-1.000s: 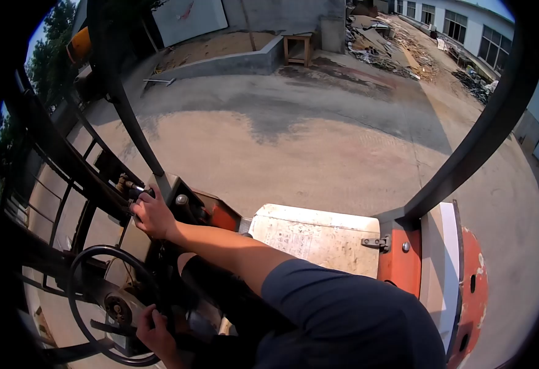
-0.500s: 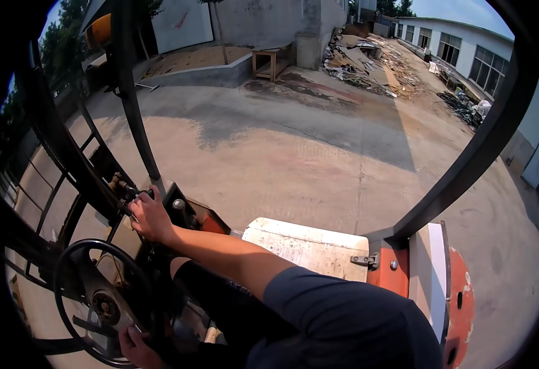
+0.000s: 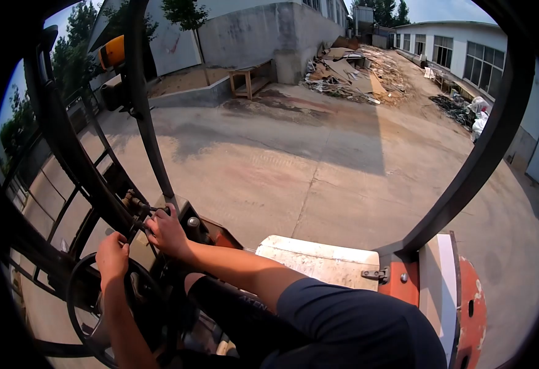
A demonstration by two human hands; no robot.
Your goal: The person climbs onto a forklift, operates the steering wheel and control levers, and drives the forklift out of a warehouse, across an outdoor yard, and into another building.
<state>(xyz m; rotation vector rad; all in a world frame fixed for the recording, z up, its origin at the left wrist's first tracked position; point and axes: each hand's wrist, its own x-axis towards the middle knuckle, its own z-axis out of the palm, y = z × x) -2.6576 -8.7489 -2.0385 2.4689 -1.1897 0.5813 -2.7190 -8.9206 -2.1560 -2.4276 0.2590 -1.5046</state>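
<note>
Handling of the controls looks under way, the remainder untellable: at view's eight o'clock, the left hand (image 3: 112,257) curls at the steering wheel's (image 3: 70,298) twelve o'clock, grip unclear; the right hand (image 3: 166,234) grasps a lever (image 3: 139,224) beyond one o'clock.

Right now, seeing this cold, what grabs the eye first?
The two bare hands at picture left: left hand at the top of the steering wheel, right hand just right of it. Then the sunlit white panel below centre. Behind, a scrap heap sprawls toward the upper right.
</note>
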